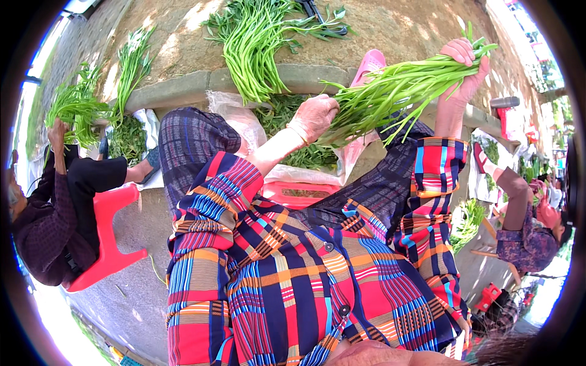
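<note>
The right hand is wrapped tight around a fat bunch of long, thin, bright green stems. The bunch is up in the air, tilted, with its right end higher. The left hand is at the low left end. Its fingers are curled in, but I cannot tell if they pinch any stems.

Under the left hand is a heap of loose dark green leaves on a crinkly whitish plastic sheet. Near the body, by the sheet, is a red plastic stool. On the far side, a big pile of long green stems with leaves lies across the grey stone curb. Over on the left, another person holds up some greens too.

The step in hand looks like tidying the bunch and pulling bits off its low end. The next move, I think, calls for a firm right hand and a light pinch from the left, so good stems don't snap.
</note>
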`<state>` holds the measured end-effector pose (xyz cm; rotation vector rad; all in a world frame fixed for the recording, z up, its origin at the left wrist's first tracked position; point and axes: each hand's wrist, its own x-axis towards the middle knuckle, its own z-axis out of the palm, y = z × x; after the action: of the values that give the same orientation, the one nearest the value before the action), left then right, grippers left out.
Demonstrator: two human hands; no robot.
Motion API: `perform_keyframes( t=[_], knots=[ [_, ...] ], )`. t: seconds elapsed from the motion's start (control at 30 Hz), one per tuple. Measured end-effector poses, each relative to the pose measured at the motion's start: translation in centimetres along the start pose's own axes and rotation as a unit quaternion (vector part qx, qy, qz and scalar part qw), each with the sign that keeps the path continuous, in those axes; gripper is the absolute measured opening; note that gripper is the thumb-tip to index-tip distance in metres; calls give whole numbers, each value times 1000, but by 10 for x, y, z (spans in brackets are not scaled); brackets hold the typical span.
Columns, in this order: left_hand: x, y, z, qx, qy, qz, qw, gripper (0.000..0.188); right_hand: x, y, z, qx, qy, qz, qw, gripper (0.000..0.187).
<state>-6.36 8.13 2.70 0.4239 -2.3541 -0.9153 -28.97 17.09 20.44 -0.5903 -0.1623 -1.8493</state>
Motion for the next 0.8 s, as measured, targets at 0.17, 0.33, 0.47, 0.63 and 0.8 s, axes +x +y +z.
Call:
perform_keyframes(
  t=[0.17,0.33,0.47,0.63,0.8],
  knots=[
    [-2,-5,-6,-249,17,-259,933,14,-4,-5,1,30,-17,4,999,28],
    [-23,-41,-1,-113,-27,-245,963,18,-12,-13,15,52,-60,-17,997,26],
    [-28,-54,-2,-49,9,-203,978,27,-10,0,12,76,-76,-19,994,26],
    [-3,-39,-10,-102,55,-167,979,25,-11,0,17,55,-90,-23,994,26],
    [-2,-34,-1,-131,11,-171,976,19,-9,2,15,50,-96,-12,994,26]
  ],
)
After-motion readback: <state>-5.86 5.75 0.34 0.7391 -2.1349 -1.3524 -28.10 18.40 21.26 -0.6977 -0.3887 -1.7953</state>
